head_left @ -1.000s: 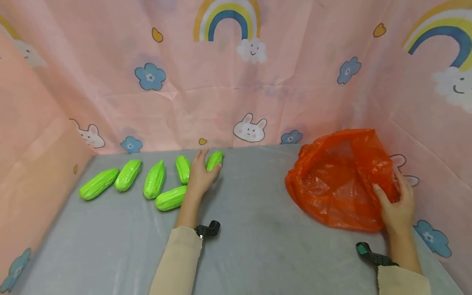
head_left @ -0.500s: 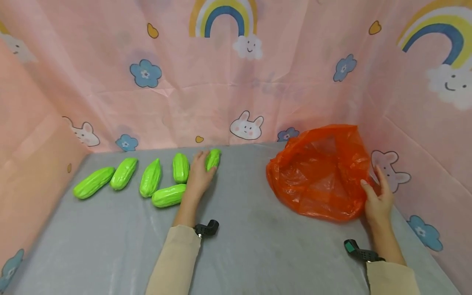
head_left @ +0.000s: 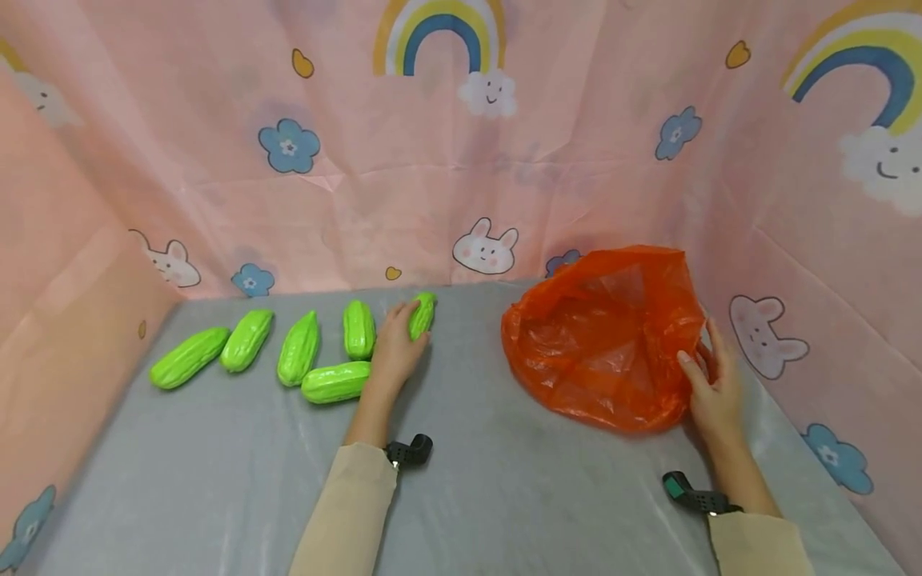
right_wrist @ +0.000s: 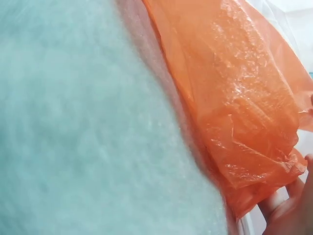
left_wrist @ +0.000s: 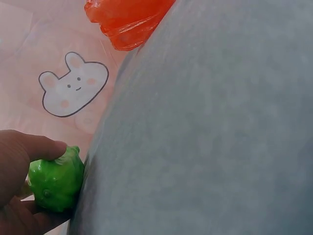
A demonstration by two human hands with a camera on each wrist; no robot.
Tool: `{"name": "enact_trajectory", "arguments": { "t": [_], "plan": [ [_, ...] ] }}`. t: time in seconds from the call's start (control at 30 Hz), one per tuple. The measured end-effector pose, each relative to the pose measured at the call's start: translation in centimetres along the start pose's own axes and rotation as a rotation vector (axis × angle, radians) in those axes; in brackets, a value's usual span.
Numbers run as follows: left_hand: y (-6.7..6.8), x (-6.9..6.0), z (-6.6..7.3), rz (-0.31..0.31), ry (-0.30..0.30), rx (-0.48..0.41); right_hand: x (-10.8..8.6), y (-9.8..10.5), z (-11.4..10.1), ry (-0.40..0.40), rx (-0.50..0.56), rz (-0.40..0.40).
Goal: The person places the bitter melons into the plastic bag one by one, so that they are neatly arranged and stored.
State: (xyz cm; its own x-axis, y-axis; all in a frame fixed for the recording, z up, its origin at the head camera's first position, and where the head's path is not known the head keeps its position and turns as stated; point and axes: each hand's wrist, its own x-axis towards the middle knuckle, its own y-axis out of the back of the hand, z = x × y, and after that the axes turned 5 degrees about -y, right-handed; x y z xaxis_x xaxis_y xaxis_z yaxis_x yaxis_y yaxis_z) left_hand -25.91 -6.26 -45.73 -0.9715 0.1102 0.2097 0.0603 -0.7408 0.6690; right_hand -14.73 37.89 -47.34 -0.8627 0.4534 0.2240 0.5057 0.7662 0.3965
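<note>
At the back of the table, my left hand grips a green ridged vegetable, the rightmost one. In the left wrist view the thumb lies on top of the green vegetable, with fingers under it. My right hand holds the right edge of an orange plastic bag, whose wide mouth gapes toward the left and front. In the right wrist view the bag bunches at the fingers, and the hand shows only partly at the lower right.
Left of my left hand several more green vegetables lie on the grey table, one of them crosswise beside my wrist and the farthest near the left wall. A pink printed cloth rises behind and on both sides.
The orange bag has moved left across the table with my right hand. My left hand stays at the rightmost vegetable, its fingers now closer around it.
</note>
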Motion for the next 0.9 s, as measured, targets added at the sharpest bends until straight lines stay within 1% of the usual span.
{"name": "enact_trajectory", "arguments": {
  "t": [0.1,0.2,0.33,0.43,0.5,0.67,0.8,0.9],
  "plan": [
    [-0.2,0.0,0.0,-0.004,-0.011,0.010,-0.3,0.0,0.2,0.005,-0.025,-0.003],
    [-0.4,0.0,0.0,-0.006,-0.019,0.013,-0.5,0.1,0.3,0.035,-0.039,-0.002],
    [-0.5,-0.1,0.1,-0.011,-0.018,0.017,-0.9,0.1,0.2,0.098,-0.117,0.002],
    [-0.4,0.0,0.1,-0.012,-0.010,0.021,-1.0,0.0,0.1,0.116,-0.160,-0.005],
    [-0.4,0.0,0.1,-0.014,-0.008,0.022,-1.0,-0.1,0.1,0.109,-0.166,-0.012],
    [-0.4,-0.1,0.0,-0.014,-0.012,0.026,-0.9,-0.2,-0.1,0.095,-0.164,0.020],
    [-0.4,0.0,0.0,0.016,-0.019,0.029,-0.5,-0.6,-0.3,0.140,-0.139,0.028],
    [-0.5,-0.3,0.0,0.026,-0.019,0.034,-0.8,-0.9,-0.2,0.159,-0.134,0.035]
  ]
}}
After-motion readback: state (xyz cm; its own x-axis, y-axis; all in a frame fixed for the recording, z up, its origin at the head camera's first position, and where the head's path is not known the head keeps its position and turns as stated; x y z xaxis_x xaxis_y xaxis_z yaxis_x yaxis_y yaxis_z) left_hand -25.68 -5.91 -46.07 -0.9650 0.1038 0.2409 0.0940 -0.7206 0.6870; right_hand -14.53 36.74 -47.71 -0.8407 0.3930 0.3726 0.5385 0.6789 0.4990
